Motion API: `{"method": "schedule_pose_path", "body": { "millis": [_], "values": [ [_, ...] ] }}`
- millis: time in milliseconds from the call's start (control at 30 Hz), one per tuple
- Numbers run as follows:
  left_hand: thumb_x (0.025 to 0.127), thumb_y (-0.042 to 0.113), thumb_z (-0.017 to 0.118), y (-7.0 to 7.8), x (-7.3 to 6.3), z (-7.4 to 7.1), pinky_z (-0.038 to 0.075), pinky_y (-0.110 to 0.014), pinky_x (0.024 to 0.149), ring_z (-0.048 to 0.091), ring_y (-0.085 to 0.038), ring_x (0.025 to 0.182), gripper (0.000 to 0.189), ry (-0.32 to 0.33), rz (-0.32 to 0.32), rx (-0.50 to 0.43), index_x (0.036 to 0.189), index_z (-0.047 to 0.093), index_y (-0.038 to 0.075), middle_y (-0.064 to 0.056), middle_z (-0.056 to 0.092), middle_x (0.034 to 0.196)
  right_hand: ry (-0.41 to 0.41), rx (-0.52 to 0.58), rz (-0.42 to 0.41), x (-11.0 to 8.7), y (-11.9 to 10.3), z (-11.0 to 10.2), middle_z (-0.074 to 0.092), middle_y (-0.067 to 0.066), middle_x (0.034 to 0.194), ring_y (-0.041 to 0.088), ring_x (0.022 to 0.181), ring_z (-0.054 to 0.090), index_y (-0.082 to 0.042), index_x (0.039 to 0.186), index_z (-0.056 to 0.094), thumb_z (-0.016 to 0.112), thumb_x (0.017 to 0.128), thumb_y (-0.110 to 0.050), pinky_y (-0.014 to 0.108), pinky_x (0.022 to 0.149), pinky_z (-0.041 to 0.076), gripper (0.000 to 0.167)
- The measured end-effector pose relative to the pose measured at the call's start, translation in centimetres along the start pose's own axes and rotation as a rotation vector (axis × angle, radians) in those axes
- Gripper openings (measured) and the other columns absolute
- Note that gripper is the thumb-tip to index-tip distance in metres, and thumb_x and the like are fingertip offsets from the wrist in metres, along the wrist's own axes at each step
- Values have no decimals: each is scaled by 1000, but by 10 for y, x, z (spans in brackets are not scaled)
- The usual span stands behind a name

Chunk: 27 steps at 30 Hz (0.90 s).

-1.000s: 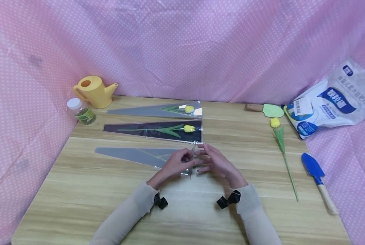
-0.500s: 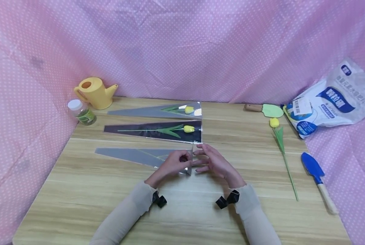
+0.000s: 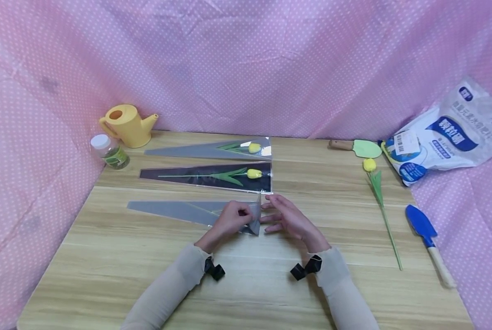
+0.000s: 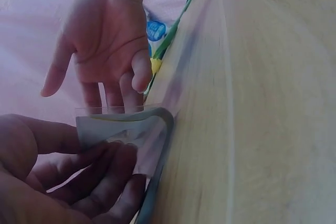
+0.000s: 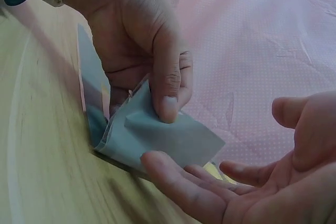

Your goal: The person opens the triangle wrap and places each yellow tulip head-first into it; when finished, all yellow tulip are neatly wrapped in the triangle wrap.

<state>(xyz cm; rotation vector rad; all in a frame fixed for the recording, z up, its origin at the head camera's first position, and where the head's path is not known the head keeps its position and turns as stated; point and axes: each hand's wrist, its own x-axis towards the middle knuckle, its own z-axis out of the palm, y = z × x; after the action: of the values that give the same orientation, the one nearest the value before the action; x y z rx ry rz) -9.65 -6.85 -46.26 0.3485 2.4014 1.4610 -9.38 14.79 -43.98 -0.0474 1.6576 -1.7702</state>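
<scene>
A grey tapered flower sleeve point(image 3: 167, 208) lies flat on the table, its wide end bent upward. My left hand point(image 3: 231, 217) pinches that raised end between thumb and fingers; the right wrist view shows the thumb pressed on the bent grey film point(image 5: 163, 142). Close by on the right, my right hand point(image 3: 291, 220) has its fingers spread and relaxed, with their tips at the sleeve's edge. Whether they touch it I cannot tell. Behind this sleeve lie a black sleeve point(image 3: 173, 173) and another grey sleeve point(image 3: 184, 149), each with a yellow tulip inside.
A loose yellow tulip point(image 3: 376, 188) lies on the right, near a blue trowel point(image 3: 421, 221). Farther back are a green trowel point(image 3: 366, 148) and a large white bag point(image 3: 452, 133). A yellow watering can point(image 3: 128, 126) and a white-capped jar point(image 3: 113, 153) stand at the back left.
My left hand has shifted slightly left, and the sleeve's raised end now shows more of its grey face. My right hand stays almost where it was.
</scene>
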Motion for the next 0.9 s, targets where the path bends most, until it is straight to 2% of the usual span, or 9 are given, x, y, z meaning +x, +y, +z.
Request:
{"method": "schedule_pose_path", "body": {
  "millis": [133, 233, 367, 500, 733, 900],
  "values": [
    [84, 2, 69, -3, 1, 2, 44, -22, 64, 54, -8, 69, 10, 19, -36, -76, 75, 73, 0, -6, 71, 74, 48, -5, 23, 3, 2, 0, 41, 24, 149, 38, 124, 62, -8, 152, 28, 34, 107, -46, 48, 93, 58, 59],
    [83, 3, 71, -5, 1, 5, 40, -22, 60, 52, -9, 68, 12, 34, -51, -123, 71, 70, 0, -4, 68, 71, 114, -33, 32, 8, 4, 2, 45, 24, 146, 36, 119, 65, -7, 149, 32, 40, 107, -41, 45, 88, 60, 54],
    [84, 4, 72, -5, 1, 7, 37, -22, 60, 50, -10, 69, 17, 49, -69, -165, 67, 68, 2, -2, 65, 68, 212, -110, 41, 15, 5, 7, 50, 24, 140, 31, 110, 69, -8, 144, 38, 49, 105, -38, 39, 79, 61, 51],
    [84, 4, 72, -5, 1, 9, 36, -23, 61, 49, -11, 70, 20, 56, -82, -179, 65, 67, 3, 1, 63, 68, 285, -200, 48, 22, 5, 12, 57, 21, 134, 27, 102, 71, -11, 139, 43, 54, 102, -41, 38, 76, 61, 49],
    [84, 5, 74, -5, 0, 10, 39, -23, 66, 51, -11, 73, 21, 61, -66, -198, 65, 66, 2, -4, 66, 70, 345, -313, 45, 26, 5, 16, 63, 18, 123, 21, 89, 72, -13, 134, 46, 62, 98, -34, 34, 72, 61, 45],
    [86, 8, 74, -6, 1, 11, 40, -24, 68, 51, -12, 72, 22, 69, -84, -237, 66, 66, 1, 0, 63, 69, 356, -341, 34, 27, 7, 11, 65, 17, 120, 21, 90, 72, -13, 135, 46, 65, 96, -31, 32, 72, 60, 47]
  ]
}}
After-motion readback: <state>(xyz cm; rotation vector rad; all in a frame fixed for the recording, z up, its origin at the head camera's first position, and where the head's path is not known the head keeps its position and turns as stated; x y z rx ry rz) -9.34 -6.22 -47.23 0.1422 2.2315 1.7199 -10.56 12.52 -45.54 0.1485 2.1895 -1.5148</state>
